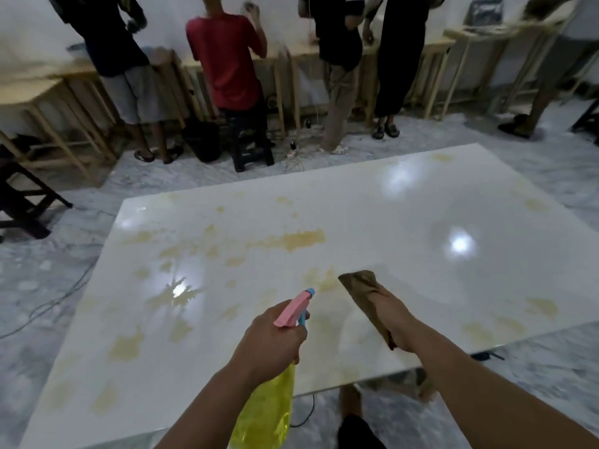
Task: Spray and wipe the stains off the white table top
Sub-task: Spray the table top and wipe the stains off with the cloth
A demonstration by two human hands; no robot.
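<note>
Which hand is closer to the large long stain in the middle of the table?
Right. The right hand, with the cloth, is just below the stain; the left hand is lower, holding the spray bottle.

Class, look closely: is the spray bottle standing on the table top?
No: the left hand holds the spray bottle up at the table top's near edge.

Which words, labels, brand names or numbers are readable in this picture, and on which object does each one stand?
None can be read.
Spray bottle in the left hand: no label shows on its yellow body or pink head.
Brown cloth under the right hand: plain.
White table top: only yellowish stains.
</note>
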